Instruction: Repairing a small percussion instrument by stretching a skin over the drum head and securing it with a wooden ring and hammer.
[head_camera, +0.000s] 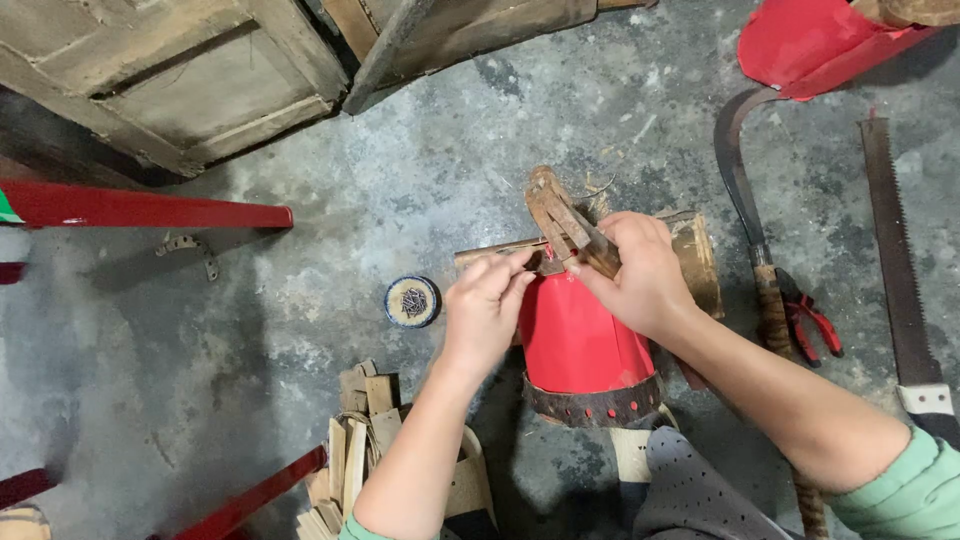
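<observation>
Stained concrete floor (400, 180), red metal cone (575, 345) on wooden block (695, 255), left hand (485, 310) pinching its top edge, right hand (640, 275) gripping bundled wooden strips (560, 220), nail tin (412, 301) nearby, sickle (745, 190), handsaw (895, 260).

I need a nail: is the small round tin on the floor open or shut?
Open. The round tin shows no lid, and thin dark nails lie visible inside, left of the left hand.

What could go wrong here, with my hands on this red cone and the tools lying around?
The left hand pinches right at the rim of the red cone, where the right hand works a bundle of wooden strips; a slip might jab the fingers. The small tin of nails sits open close by and could be knocked over. The sickle and saw lie bare beside the right forearm.
</observation>
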